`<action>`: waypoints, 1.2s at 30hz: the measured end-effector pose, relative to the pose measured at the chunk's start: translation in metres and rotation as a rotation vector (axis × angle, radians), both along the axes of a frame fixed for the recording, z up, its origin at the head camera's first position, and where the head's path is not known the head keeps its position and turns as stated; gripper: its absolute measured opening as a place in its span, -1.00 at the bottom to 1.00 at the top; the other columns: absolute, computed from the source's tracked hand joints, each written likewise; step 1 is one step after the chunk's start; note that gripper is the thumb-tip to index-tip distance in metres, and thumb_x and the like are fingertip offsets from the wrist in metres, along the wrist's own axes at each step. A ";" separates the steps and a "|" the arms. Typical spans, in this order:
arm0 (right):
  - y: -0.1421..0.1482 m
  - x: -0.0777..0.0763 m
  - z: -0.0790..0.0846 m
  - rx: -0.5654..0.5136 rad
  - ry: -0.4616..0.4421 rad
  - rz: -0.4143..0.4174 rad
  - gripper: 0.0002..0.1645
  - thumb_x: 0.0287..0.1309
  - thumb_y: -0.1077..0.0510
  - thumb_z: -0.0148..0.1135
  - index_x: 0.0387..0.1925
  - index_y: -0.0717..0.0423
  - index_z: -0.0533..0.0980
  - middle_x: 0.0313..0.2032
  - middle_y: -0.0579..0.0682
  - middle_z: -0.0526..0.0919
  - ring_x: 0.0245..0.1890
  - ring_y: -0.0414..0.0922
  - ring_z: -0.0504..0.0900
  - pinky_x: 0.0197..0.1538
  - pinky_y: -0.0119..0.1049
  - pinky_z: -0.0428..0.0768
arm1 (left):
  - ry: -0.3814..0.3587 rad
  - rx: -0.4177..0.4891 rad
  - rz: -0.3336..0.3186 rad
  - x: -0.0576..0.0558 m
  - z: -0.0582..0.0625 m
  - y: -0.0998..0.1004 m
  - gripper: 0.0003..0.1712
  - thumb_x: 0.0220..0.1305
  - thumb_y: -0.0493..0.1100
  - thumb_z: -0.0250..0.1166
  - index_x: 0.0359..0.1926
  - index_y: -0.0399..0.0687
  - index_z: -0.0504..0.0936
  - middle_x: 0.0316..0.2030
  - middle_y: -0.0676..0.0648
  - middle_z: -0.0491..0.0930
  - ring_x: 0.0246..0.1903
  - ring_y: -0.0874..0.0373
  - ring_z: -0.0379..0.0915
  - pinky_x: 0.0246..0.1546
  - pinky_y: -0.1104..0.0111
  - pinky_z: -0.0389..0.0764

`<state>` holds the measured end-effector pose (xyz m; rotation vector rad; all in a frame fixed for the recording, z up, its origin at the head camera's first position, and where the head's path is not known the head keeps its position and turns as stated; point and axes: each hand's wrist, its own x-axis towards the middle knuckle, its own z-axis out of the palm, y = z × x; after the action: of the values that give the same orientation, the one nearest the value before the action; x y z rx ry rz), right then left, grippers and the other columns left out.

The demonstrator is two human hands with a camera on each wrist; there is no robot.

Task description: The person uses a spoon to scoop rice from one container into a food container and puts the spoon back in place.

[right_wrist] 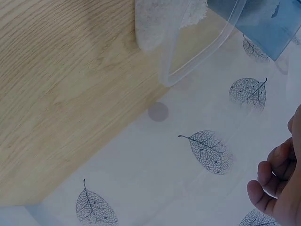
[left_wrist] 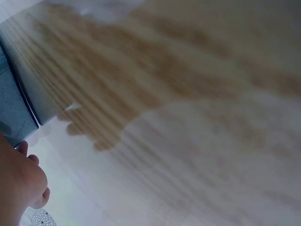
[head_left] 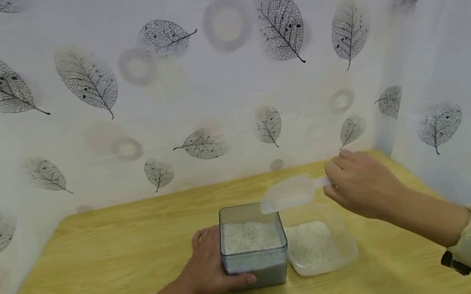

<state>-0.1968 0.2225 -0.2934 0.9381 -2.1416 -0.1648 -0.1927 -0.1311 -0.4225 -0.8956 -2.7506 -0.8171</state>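
1. Head view: on a wood-grain worktop (head_left: 118,262), we see a person's left hand (head_left: 211,264) wrapped round a clear, square-mouthed container (head_left: 267,262), thumb across the near wall and fingers round the left side. We judge this a steadying grip, keeping the upright vessel from sliding.

2. The right hand (head_left: 362,182) closes its fingers round the handle of a translucent scoop (head_left: 288,194), held above the far right corner of the container's open mouth. We read the hold at the very end of the handle as a way to leave the knuckles outside the rim; whether the blade touches that rim or carries anything, we cannot tell.

3. White grains (head_left: 251,236) lie inside the container. Just to its right sits a shallow clear tub (head_left: 350,247) with a heap of similar grains (head_left: 311,244) gathered toward its left side. Such closeness, we suppose, makes for a short reach between the two.

4. In the left wrist view, we find fingers against the container's wall; in the right wrist view, curled fingers at the frame's edge, below the tub's rim.
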 end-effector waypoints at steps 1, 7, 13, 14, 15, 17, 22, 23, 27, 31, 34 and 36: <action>-0.004 -0.001 -0.002 0.001 -0.015 0.005 -0.70 0.17 0.13 -0.20 -0.66 -0.01 0.11 -0.65 -0.16 0.06 -0.59 -0.18 0.01 -0.48 -0.37 0.03 | 0.006 -0.002 0.001 0.000 0.000 -0.001 0.25 -0.18 0.60 0.36 0.37 -0.03 0.19 0.18 0.01 0.39 0.20 0.06 0.24 0.29 -0.07 0.04; -0.016 -0.002 -0.009 0.001 -0.034 0.054 -0.75 0.08 0.17 -0.13 -0.66 0.01 0.12 -0.66 -0.16 0.06 -0.59 -0.17 0.01 -0.48 -0.33 0.04 | 0.001 0.003 -0.023 0.000 0.000 0.003 0.22 -0.16 0.55 0.39 0.36 -0.05 0.20 0.18 -0.03 0.39 0.20 0.01 0.24 0.30 -0.07 0.03; -0.025 0.010 -0.010 0.086 -0.082 -0.026 -0.70 0.02 0.17 0.04 -0.64 0.01 0.13 -0.66 -0.15 0.08 -0.59 -0.16 0.03 -0.49 -0.34 0.03 | -0.025 0.045 -0.040 0.005 -0.011 0.012 0.25 -0.19 0.60 0.37 0.36 -0.04 0.21 0.17 -0.01 0.40 0.18 0.03 0.25 0.28 -0.07 0.04; -0.030 0.011 -0.010 0.099 -0.096 -0.048 -0.69 0.02 0.17 0.07 -0.64 0.02 0.14 -0.65 -0.14 0.09 -0.58 -0.15 0.05 -0.48 -0.34 0.04 | -0.015 0.048 -0.034 0.006 -0.013 0.010 0.25 -0.19 0.62 0.36 0.36 -0.03 0.21 0.17 0.00 0.41 0.18 0.05 0.26 0.27 -0.06 0.04; -0.036 0.011 -0.010 0.107 -0.111 -0.066 -0.69 0.03 0.17 0.09 -0.63 0.02 0.15 -0.65 -0.14 0.10 -0.57 -0.14 0.06 -0.48 -0.34 0.06 | 0.000 0.052 -0.027 0.005 -0.013 0.006 0.25 -0.20 0.62 0.36 0.35 -0.03 0.22 0.16 0.01 0.41 0.18 0.05 0.27 0.26 -0.05 0.03; -0.047 0.009 -0.009 0.120 -0.139 -0.094 -0.70 0.04 0.17 0.10 -0.61 0.03 0.17 -0.63 -0.13 0.13 -0.55 -0.12 0.11 -0.46 -0.33 0.10 | 0.034 0.056 -0.012 0.004 -0.013 -0.001 0.25 -0.21 0.62 0.37 0.34 -0.04 0.24 0.15 0.00 0.42 0.16 0.05 0.28 0.24 -0.04 0.03; -0.061 0.004 -0.004 0.137 -0.207 -0.117 -0.84 0.02 0.13 -0.04 -0.55 0.01 0.18 -0.60 -0.12 0.17 -0.49 -0.10 0.15 -0.37 -0.30 0.15 | 0.055 0.056 -0.023 -0.004 -0.005 -0.003 0.21 -0.19 0.59 0.39 0.32 -0.06 0.25 0.14 -0.02 0.42 0.16 0.03 0.29 0.24 -0.05 0.01; -0.064 0.004 -0.003 0.132 -0.223 -0.112 -0.84 0.01 0.10 -0.05 -0.54 0.01 0.18 -0.59 -0.13 0.18 -0.49 -0.10 0.15 -0.36 -0.29 0.15 | 0.054 0.050 -0.022 -0.004 -0.003 -0.005 0.21 -0.18 0.58 0.39 0.32 -0.06 0.25 0.14 -0.02 0.42 0.16 0.03 0.28 0.25 -0.05 0.01; -0.068 0.005 -0.003 0.121 -0.270 -0.100 -0.71 0.09 -0.07 -0.03 -0.52 0.00 0.20 -0.57 -0.12 0.20 -0.47 -0.11 0.16 -0.34 -0.27 0.17 | 0.056 0.037 -0.023 -0.001 -0.003 -0.005 0.18 -0.17 0.60 0.37 0.29 -0.05 0.27 0.12 -0.01 0.42 0.14 0.04 0.28 0.26 -0.07 0.05; -0.063 0.007 -0.001 0.131 -0.275 -0.122 -0.60 0.15 -0.17 0.02 -0.52 0.01 0.22 -0.56 -0.11 0.23 -0.47 -0.10 0.20 -0.35 -0.26 0.22 | 0.029 0.035 -0.034 -0.001 -0.005 0.003 0.18 -0.17 0.60 0.37 0.29 -0.05 0.26 0.11 -0.01 0.42 0.14 0.03 0.28 0.27 -0.10 0.05; -0.065 0.004 0.001 0.153 -0.222 -0.114 -0.69 0.09 -0.03 0.05 -0.55 0.02 0.19 -0.59 -0.11 0.18 -0.51 -0.11 0.14 -0.38 -0.28 0.16 | 0.008 0.030 -0.019 -0.001 -0.004 0.001 0.19 -0.19 0.58 0.39 0.29 -0.05 0.25 0.12 -0.01 0.41 0.15 0.02 0.27 0.29 -0.10 0.02; -0.070 0.001 0.003 0.186 -0.153 -0.102 -0.71 0.02 0.06 0.07 -0.58 0.02 0.16 -0.61 -0.11 0.14 -0.52 -0.11 0.08 -0.40 -0.28 0.11 | 0.012 0.029 -0.010 -0.001 -0.002 -0.002 0.19 -0.19 0.57 0.40 0.29 -0.05 0.25 0.12 -0.02 0.41 0.15 0.01 0.27 0.28 -0.11 0.03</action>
<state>-0.1962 0.1524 -0.2904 0.9737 -2.3477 -0.3590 -0.1941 -0.1332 -0.4244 -0.9071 -2.7186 -0.8482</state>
